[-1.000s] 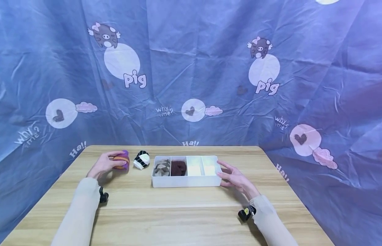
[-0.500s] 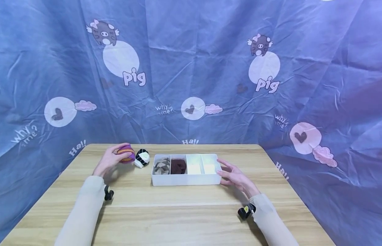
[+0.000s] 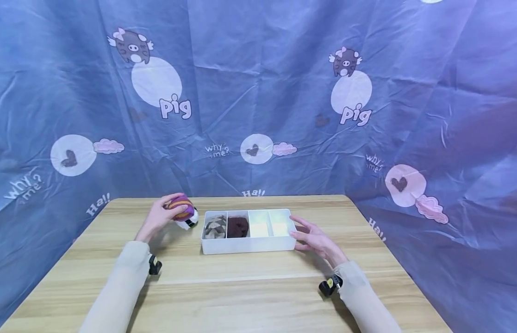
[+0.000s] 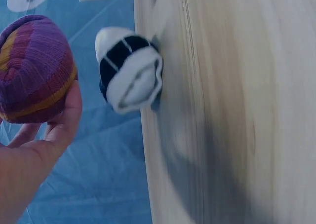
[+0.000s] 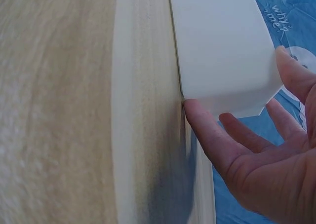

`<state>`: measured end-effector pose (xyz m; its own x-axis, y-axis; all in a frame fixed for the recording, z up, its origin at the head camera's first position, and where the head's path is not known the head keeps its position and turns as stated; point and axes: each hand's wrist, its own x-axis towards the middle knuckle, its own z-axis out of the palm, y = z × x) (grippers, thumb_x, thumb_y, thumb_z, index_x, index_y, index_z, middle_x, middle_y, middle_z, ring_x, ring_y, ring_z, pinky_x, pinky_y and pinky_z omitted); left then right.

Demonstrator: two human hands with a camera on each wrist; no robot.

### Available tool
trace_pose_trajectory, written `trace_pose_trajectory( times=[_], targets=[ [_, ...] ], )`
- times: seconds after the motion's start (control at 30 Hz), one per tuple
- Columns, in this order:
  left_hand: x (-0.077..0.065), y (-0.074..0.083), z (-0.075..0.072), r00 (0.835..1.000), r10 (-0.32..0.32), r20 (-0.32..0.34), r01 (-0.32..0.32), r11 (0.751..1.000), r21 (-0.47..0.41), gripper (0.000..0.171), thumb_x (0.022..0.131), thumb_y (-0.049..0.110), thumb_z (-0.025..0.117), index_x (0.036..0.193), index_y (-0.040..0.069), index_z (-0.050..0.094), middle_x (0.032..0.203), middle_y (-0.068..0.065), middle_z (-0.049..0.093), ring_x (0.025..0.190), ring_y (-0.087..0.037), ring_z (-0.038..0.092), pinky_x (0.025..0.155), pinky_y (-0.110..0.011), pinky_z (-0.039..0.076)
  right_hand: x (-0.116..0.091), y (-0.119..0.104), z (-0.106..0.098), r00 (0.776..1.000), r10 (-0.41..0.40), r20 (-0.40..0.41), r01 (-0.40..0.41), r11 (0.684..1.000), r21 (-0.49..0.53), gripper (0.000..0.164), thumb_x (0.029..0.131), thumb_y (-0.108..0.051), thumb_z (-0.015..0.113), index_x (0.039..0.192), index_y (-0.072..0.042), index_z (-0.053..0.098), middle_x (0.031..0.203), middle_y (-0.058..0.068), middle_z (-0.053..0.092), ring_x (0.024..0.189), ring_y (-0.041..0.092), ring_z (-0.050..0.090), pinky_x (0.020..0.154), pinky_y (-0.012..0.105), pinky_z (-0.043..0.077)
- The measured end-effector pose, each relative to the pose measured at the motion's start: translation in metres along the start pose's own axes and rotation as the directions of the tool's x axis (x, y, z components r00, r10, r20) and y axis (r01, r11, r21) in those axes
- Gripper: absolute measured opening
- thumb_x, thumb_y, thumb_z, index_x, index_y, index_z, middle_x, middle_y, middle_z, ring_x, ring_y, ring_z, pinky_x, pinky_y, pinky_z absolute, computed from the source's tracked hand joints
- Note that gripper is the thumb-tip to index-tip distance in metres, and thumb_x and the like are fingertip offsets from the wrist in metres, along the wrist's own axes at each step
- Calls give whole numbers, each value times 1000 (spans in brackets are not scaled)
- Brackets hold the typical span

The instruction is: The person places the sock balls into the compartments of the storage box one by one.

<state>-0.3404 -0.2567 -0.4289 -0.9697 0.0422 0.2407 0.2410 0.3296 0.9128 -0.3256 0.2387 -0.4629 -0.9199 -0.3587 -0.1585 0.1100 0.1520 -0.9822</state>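
Observation:
My left hand (image 3: 160, 216) holds a rolled-up purple sock (image 3: 181, 207) with orange and dark red stripes, raised off the table. In the left wrist view that purple sock (image 4: 37, 68) is apart from a black-and-white rolled sock (image 4: 131, 71) resting on the table. The head view shows this second sock (image 3: 193, 219) partly hidden behind the purple one. A white divided box (image 3: 250, 245) stands at mid table. My right hand (image 3: 318, 239) touches the box's right end with spread, fairly straight fingers; its fingertips rest on the end wall (image 5: 227, 51) in the right wrist view.
Inside the box, a grey-and-beige patterned sock (image 3: 215, 227) fills the leftmost compartment and a dark brown sock (image 3: 238, 227) the one beside it. The two right compartments show bare white floors. A blue printed curtain (image 3: 258, 92) hangs behind the wooden table (image 3: 225, 296).
My left hand has lifted the purple sock and carried it right, in front of the black-and-white sock. The right hand stays at the box's end. The head view has shifted slightly.

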Motion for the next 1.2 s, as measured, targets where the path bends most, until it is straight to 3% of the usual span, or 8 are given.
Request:
trace_pose_trajectory(
  times=[0.1,0.3,0.43,0.53,0.7,0.83,1.2],
  targets=[
    [-3,11,10,1000,-16,-18,16,1000,-22,62,88,27,75,142,7,50,137,-25,51,106,-13,56,82,-15,50,0,1,0,1000,-4,-4,4,1000,-1,73,95,-20,66,156,-18,25,155,25,25,110,21,59,90,41,56],
    [-11,38,30,999,-2,-36,2,1000,1,59,87,19,76,139,4,53,134,-25,50,115,-33,54,83,-17,49,1,0,-1,1000,-15,10,15,1000,-11,73,96,-20,64,157,-16,23,156,28,22,111,20,58,90,40,56],
    [-2,32,41,999,42,-33,-41,998,38,59,85,28,77,138,12,56,132,-20,54,115,-32,54,88,-26,49,1,-1,-1,1000,-14,5,14,1000,2,72,96,-17,64,156,-16,24,155,28,24,106,20,61,87,39,57],
    [6,30,49,996,81,-23,-79,995,66,59,85,30,78,138,13,57,132,-19,56,114,-32,54,85,-28,49,0,-2,-1,1000,-17,3,17,1000,6,72,96,-15,63,156,-16,24,155,28,23,104,19,62,86,39,57],
    [13,30,62,995,103,-15,-102,994,50,57,85,29,78,137,15,58,132,-18,57,109,-30,55,78,-26,51,0,-3,-1,1000,-17,2,17,1000,2,71,96,-15,63,156,-16,25,155,29,23,103,19,62,86,40,58],
    [14,31,72,992,124,-30,-123,992,36,56,83,30,79,134,17,61,128,-16,61,107,-28,57,83,-29,51,-1,-3,-1,1000,-7,8,7,1000,11,72,96,-16,63,157,-16,24,156,28,23,104,19,61,87,39,57],
    [13,40,101,995,98,-7,-98,995,-4,56,80,34,82,130,20,64,124,-13,62,109,-27,58,89,-35,52,1,-2,-1,1000,-1,5,1,999,36,71,97,-14,62,156,-15,24,155,29,25,104,19,62,86,37,57]
  ],
)
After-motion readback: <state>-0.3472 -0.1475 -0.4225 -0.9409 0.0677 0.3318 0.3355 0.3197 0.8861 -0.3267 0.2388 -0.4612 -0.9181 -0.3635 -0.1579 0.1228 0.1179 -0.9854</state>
